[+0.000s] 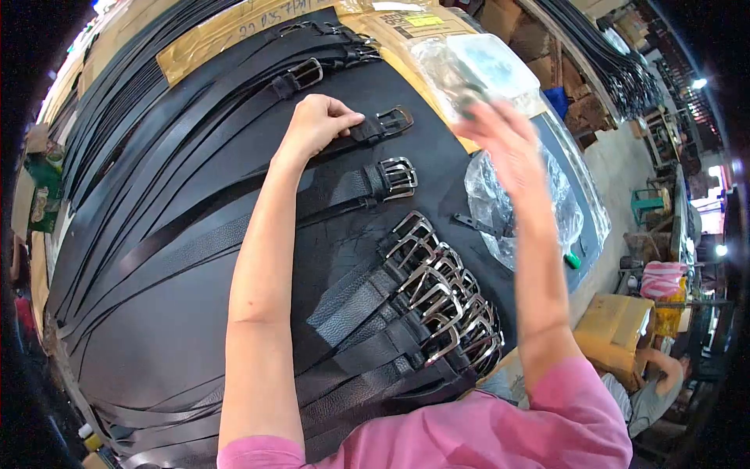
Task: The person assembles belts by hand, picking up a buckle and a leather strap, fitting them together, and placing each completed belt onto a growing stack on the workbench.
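With thumb and fingers closed, my left hand (319,125) pinches a black leather belt (365,131) just behind its silver buckle (397,119). My right hand (506,141) is smeared by motion beside a white plastic tray (494,64) and over a clear plastic bag (561,199); I cannot tell what its fingers hold. Nearer my body lies another belt with a wide buckle (399,177). A heap of belt buckles (449,301) is stacked close to my pink shirt, their straps running left across the dark table (180,336).
Many black straps (117,125) fan along the table's far left side. Cardboard (414,35) lies at the far edge. A green cylindrical object (573,261) sits by the bag. To the right, a person (662,383) is near a cardboard box (613,332) beyond the table.
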Demonstrator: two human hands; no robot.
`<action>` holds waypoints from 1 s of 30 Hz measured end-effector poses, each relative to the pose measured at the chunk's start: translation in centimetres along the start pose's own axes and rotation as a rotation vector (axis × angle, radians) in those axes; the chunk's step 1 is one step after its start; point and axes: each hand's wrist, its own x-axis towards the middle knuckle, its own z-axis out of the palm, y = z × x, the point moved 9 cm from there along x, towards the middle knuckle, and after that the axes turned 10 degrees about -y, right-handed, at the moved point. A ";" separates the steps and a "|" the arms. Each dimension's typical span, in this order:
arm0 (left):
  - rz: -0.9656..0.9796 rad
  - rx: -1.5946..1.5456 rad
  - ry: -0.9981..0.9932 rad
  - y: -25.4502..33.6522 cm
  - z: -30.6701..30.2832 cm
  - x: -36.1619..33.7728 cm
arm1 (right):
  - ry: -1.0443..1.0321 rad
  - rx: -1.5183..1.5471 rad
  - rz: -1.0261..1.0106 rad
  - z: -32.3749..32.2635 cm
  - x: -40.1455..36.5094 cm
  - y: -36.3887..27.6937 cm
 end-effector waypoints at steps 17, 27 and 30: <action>-0.008 -0.098 -0.127 -0.3 -0.3 -0.2 | 0.080 -0.513 -0.061 4.6 5.4 9.4; -0.041 -0.156 -0.184 -0.6 -0.5 -0.3 | -0.042 -0.579 -0.048 5.7 5.6 9.8; -0.033 -0.181 -0.186 -0.4 -0.4 -0.5 | -0.058 -0.594 -0.039 6.0 5.5 9.5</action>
